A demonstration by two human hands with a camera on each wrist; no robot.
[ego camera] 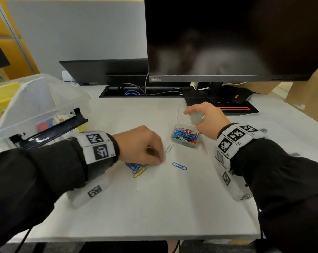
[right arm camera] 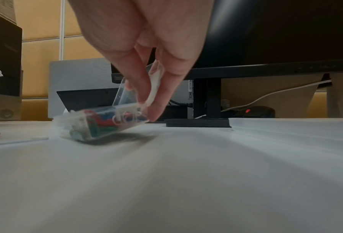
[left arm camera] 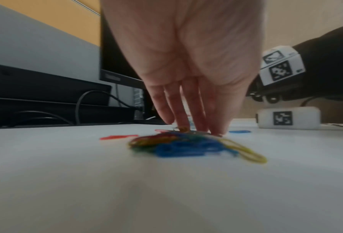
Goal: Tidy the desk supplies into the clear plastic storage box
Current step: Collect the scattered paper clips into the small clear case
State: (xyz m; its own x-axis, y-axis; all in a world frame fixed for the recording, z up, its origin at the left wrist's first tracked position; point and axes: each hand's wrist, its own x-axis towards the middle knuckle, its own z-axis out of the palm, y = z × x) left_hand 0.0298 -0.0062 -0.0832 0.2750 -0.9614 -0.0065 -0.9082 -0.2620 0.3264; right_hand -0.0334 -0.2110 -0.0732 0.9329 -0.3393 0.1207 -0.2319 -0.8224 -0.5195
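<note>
A small clear clip case [ego camera: 184,137] full of coloured paper clips sits mid-desk with its lid [ego camera: 183,114] raised. My right hand [ego camera: 192,115] pinches that lid. In the right wrist view the clip case [right arm camera: 106,124] is tilted, one end lifted under my right hand [right arm camera: 146,102]. My left hand [ego camera: 157,160] reaches down onto a loose pile of paper clips [ego camera: 136,168], fingertips and thumb drawn together on them. The left wrist view shows the left hand [left arm camera: 196,130] on the pile of paper clips [left arm camera: 186,145]. The big clear storage box [ego camera: 35,106] stands open at the left.
A blue clip [ego camera: 179,166] and a white clip [ego camera: 169,148] lie loose between my hands. A black clipboard [ego camera: 50,128] leans by the storage box. A monitor [ego camera: 227,42], a cable tray [ego camera: 141,91] and a mouse [ego camera: 240,96] line the back; a cardboard box [ego camera: 309,99] stands at the right.
</note>
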